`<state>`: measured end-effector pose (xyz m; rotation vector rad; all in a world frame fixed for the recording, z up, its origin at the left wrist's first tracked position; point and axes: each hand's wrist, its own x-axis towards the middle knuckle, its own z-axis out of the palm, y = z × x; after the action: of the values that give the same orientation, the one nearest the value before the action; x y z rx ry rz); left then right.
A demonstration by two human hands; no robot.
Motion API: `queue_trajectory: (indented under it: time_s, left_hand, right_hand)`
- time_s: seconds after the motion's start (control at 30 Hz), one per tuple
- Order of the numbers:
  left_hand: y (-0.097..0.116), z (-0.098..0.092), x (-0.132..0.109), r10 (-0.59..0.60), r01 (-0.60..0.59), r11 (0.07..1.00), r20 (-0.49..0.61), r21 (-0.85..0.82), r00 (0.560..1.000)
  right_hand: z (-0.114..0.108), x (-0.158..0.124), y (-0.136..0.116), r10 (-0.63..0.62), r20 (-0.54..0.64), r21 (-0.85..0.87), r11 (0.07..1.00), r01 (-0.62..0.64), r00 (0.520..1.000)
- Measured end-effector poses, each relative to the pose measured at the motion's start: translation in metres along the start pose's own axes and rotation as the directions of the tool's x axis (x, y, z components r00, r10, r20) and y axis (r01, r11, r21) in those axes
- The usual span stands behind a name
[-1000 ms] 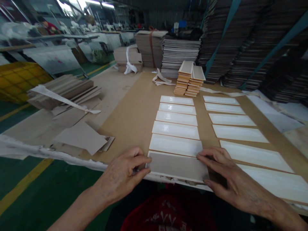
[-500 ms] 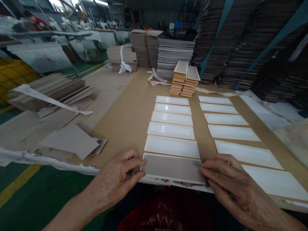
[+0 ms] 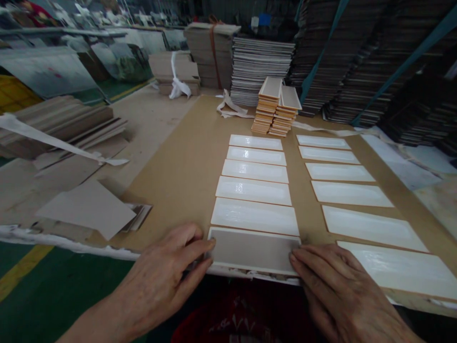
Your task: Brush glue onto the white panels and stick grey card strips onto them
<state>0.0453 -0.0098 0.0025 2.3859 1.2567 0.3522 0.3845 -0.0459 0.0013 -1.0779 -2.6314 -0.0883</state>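
Note:
A grey cardboard strip [image 3: 253,251] lies on a slightly larger white-bordered panel at the near table edge. My left hand [image 3: 166,271] pinches its left end between thumb and fingers. At the right end, my right hand [image 3: 341,286] has its fingers together on the strip's edge, the thumb mostly hidden. Beyond it runs a column of glossy white panels [image 3: 254,215] with thin orange-brown edges. A second column of such panels [image 3: 374,228] lies to the right, its nearest one partly behind my right hand.
Two piles of orange-edged strips [image 3: 266,112] stand behind the panels. Loose grey cardboard [image 3: 87,207] and a cardboard stack [image 3: 60,124] lie at left. Tied bundles [image 3: 174,71] and tall dark stacks [image 3: 342,62] line the back of the table.
My right-hand fingers have shifted slightly left and now lie flatter over the strip's right end. My left hand keeps its hold. The view has tilted down a little.

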Motion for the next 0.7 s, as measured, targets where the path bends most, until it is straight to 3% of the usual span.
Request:
queue_trajectory:
  time_s: [0.13,0.27,0.43,0.53,0.63,0.7]
  left_hand:
    - [0.004,-0.002,-0.003,0.030,-0.034,0.995,0.047,0.098,0.998]
    - [0.008,-0.006,0.000,0.041,-0.062,0.986,0.137,0.154,0.990]
    - [0.011,-0.015,0.009,0.042,-0.072,0.989,0.216,0.130,0.976]
    - [0.008,-0.017,0.011,0.080,-0.104,0.989,0.214,0.107,0.974]
    - [0.002,-0.014,0.010,0.164,-0.192,0.969,0.175,0.155,0.971]
    - [-0.002,-0.011,0.009,0.283,-0.307,0.919,0.131,0.245,0.950]
  right_hand:
    - [0.005,0.001,-0.005,0.017,-0.079,-0.012,1.000,-0.018,0.997]
    - [0.004,0.000,0.001,-0.045,-0.083,-0.040,0.998,0.042,0.995]
    - [-0.005,0.000,0.020,-0.047,0.108,0.038,0.998,0.043,0.993]
    - [-0.001,-0.004,0.028,-0.028,0.173,0.048,0.999,0.020,0.984]
    - [0.004,-0.007,0.026,-0.035,0.122,0.047,0.998,0.029,0.992]
    - [0.002,-0.004,0.021,-0.053,0.052,0.025,0.998,0.051,0.997]
